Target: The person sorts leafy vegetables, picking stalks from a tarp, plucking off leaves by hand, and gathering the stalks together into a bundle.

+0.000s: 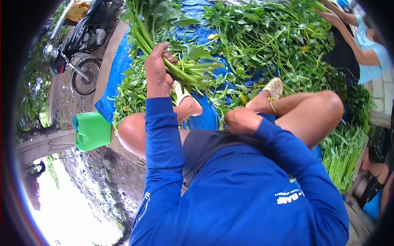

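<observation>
Head view: a leafy green bunch point(186, 74) lies at eleven o'clock, its stems clamped in the left hand point(159, 67). Well apart, toward three o'clock, the right hand point(243, 121) curls at the lap; whether it grips anything, I cannot tell. Greens point(266, 49) cover blue sheeting point(209, 114) toward one o'clock; a green container point(93, 132) stands at nine.

1 blue tarp point(121, 61) is covering the low platform, and its edge is lying near 1 green jug point(93, 137). Beyond it, 1 dark motorcycle point(92, 35) is standing on brown, damp-looking ground point(60, 88), with leafy growth point(30, 92) showing farther out. Strong daylight is washing the lower left of the view to white, while pale blocks point(388, 95) are lining part of the right side.
</observation>
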A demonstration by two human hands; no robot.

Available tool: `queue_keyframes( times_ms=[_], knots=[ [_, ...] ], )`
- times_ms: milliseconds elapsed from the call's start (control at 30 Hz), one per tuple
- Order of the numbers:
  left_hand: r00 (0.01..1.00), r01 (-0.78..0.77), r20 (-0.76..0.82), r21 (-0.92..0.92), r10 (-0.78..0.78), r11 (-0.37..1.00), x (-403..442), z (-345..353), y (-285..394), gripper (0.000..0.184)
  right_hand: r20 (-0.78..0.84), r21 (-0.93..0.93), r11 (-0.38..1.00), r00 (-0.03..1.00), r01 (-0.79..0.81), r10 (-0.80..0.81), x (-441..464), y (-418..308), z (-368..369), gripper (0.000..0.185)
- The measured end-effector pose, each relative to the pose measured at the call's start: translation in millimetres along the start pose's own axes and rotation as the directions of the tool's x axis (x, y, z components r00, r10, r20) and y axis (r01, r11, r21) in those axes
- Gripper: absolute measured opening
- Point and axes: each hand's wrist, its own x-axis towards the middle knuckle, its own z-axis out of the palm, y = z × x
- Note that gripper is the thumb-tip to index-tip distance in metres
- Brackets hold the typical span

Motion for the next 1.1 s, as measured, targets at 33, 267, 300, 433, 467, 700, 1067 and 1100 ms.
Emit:
queue_keyframes(
  times_ms=[33,267,300,433,467,700,1067,1100],
  knots=[
    [0.999,0.03,0.013,-0.01,-0.03,1.0,2,-7,4,0.019,-0.082,0.121,0.991,0.996,0.055,-0.046,-14,-12,-22,0.034],
    [0.98,0.195,0.042,0.007,-0.196,0.981,8,-40,-24,0.017,-0.688,0.041,0.933,0.688,0.357,-0.233,25,-78,-102,0.018],
    [0.978,0.205,0.04,0.014,-0.205,0.979,8,-43,-28,0.017,-0.653,0.001,0.948,0.718,0.318,-0.241,39,-75,-106,0.018],
    [0.982,0.187,-0.007,0.043,-0.187,0.981,4,-60,-40,0.016,-0.496,-0.122,0.939,0.799,0.323,-0.339,85,-59,-108,0.022],
    [0.985,0.172,-0.024,0.071,-0.17,0.983,2,-66,-44,0.016,-0.487,-0.151,0.92,0.783,0.362,-0.388,88,-60,-107,0.024],
    [0.986,0.145,-0.097,0.116,-0.134,0.983,-5,-72,-46,0.016,-0.513,-0.207,0.883,0.722,0.422,-0.465,99,-65,-92,0.013],
    [0.908,-0.086,-0.392,0.176,0.15,0.981,10,-112,28,0.018,0.159,-0.293,0.956,0.986,0.004,0.045,81,32,50,0.017],
    [0.906,-0.097,-0.398,0.143,0.147,0.985,7,-112,31,0.018,0.033,-0.085,0.994,0.998,0.062,-0.06,102,47,54,0.019]
  ],
)
